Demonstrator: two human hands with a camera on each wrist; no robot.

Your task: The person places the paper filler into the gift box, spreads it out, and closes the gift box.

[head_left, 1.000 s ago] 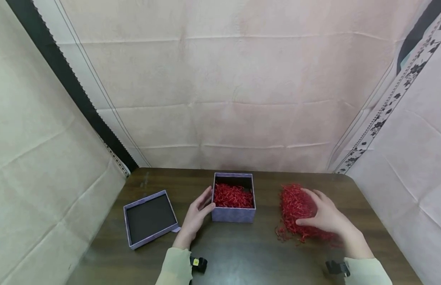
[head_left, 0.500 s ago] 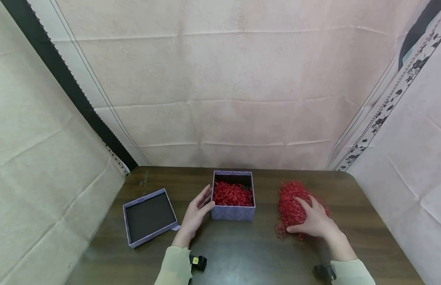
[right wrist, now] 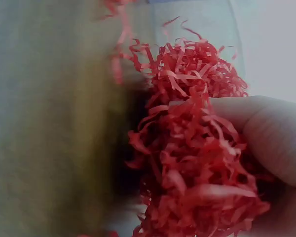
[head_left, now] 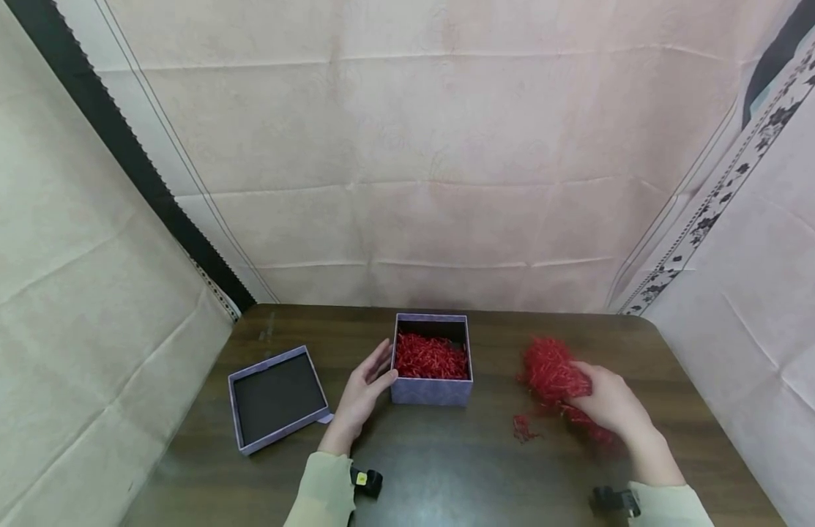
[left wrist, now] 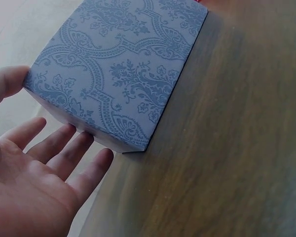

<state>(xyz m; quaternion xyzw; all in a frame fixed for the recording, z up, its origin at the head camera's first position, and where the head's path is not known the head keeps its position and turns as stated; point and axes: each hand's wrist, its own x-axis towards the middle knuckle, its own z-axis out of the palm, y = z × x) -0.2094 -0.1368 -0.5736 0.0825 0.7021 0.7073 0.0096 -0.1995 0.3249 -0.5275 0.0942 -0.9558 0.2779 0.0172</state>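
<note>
A lidless lavender-blue gift box [head_left: 432, 393] stands mid-table in the head view, with red shredded paper [head_left: 430, 356] inside. My left hand [head_left: 361, 402] touches its left side, fingers extended and the thumb at the near corner. In the left wrist view, the fingertips lie against one wall of the box, whose damask-like pattern [left wrist: 113, 69] shows. To the right, my right hand [head_left: 611, 402] grips a thick clump of red shredded paper [head_left: 555, 373]. Curled strips [right wrist: 197, 163] of it bulge past the thumb in the right wrist view, hiding most of the fingers.
The box's lid [head_left: 280, 401] lies at the left, its dark inside facing up. A small tuft of red strips [head_left: 522, 428] rests on the brown wooden table [head_left: 433, 468], left of the right hand. Pale cloth [head_left: 407, 161] hangs behind and at both sides.
The right hand moved left over the red paper pile, then its fingers closed and gathered most of it into a clump, leaving a small tuft behind. The left hand stayed at the box.
</note>
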